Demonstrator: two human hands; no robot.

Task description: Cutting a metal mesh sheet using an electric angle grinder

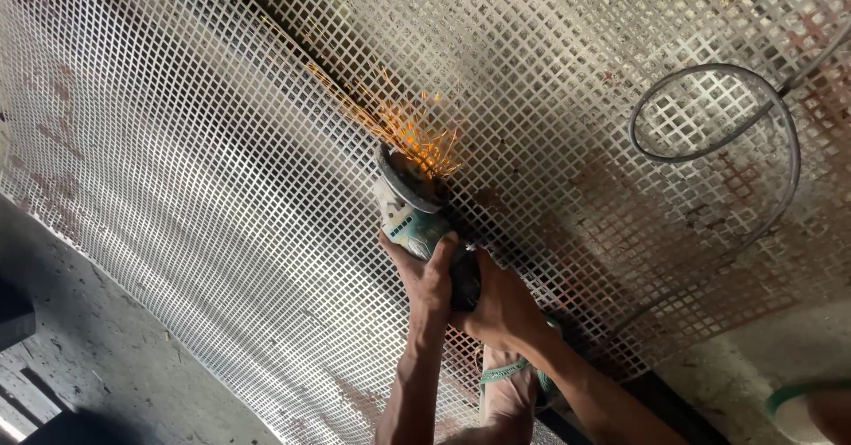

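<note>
Our left fingers [441, 248] wrap over the front of the grinder [417, 214], clenched on its pale body just behind the head; our right hand [501, 308] grips the dark rear of the same grinder, fingers closed around it; our left hand [424, 277] sits just beside the right, the two nearly touching. The grinder points up and left, its disc [406, 172] pressed against the mesh [195, 170]; orange sparks [412, 130] spray from the contact point, streaking up and left along a dark seam [292, 42] that runs diagonally through the mesh. The mesh is a white grid of small square holes, lying flat and filling most of the view, with reddish stains showing beneath it. To the right a grey cable [709, 113] lies in a loop on the mesh, well apart from our hands. Below our wrists a foot in a green-strapped sandal [505, 374] rests on the mesh; grey concrete floor [115, 356] shows at lower left.
</note>
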